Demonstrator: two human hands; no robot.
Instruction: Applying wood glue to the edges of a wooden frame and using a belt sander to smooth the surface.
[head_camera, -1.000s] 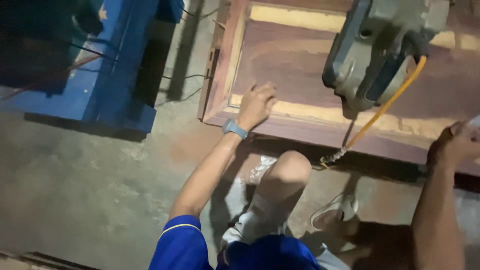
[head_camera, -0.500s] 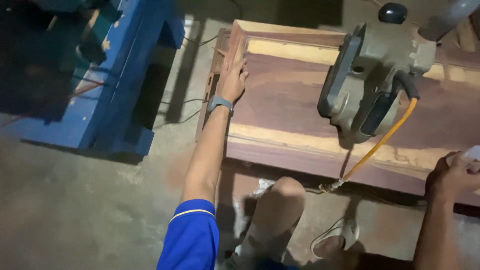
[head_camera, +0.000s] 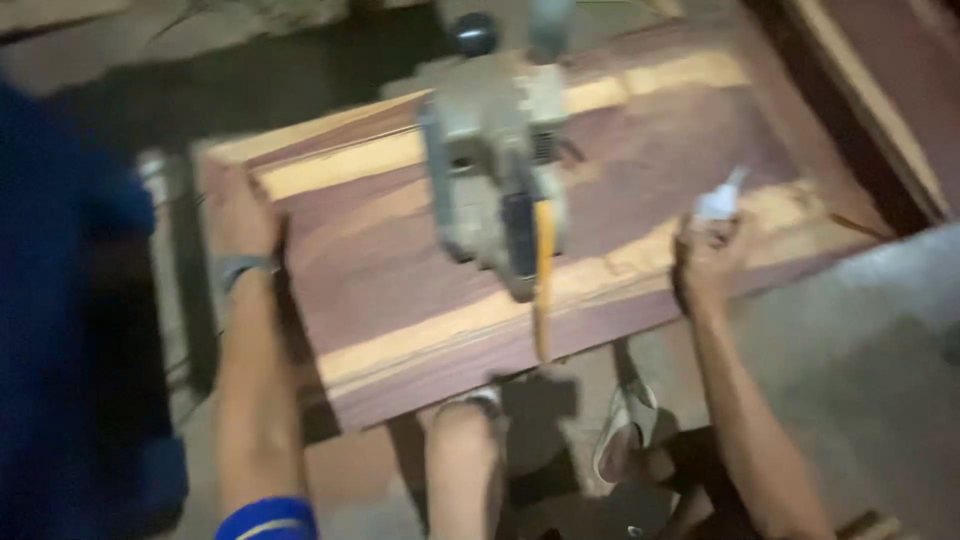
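A reddish wooden slab (head_camera: 400, 270) with pale edge strips lies in front of me, and a grey belt sander (head_camera: 495, 180) with a yellow cord (head_camera: 541, 290) rests on it. My left hand (head_camera: 243, 215) grips the slab's left end, a watch band at the wrist. My right hand (head_camera: 705, 255) rests on the slab's near right edge and holds a small white object (head_camera: 722, 198). The frame is blurred by motion.
A blue machine frame (head_camera: 70, 330) fills the left side. My knee (head_camera: 462, 440) and a white shoe (head_camera: 620, 440) are below the slab on the concrete floor (head_camera: 860, 360). More wooden boards (head_camera: 870, 110) lie at the upper right.
The view has swung round, so the slab now lies diagonally. My left hand slid from the slab's near edge up to its left end. My right hand has come onto the near right edge.
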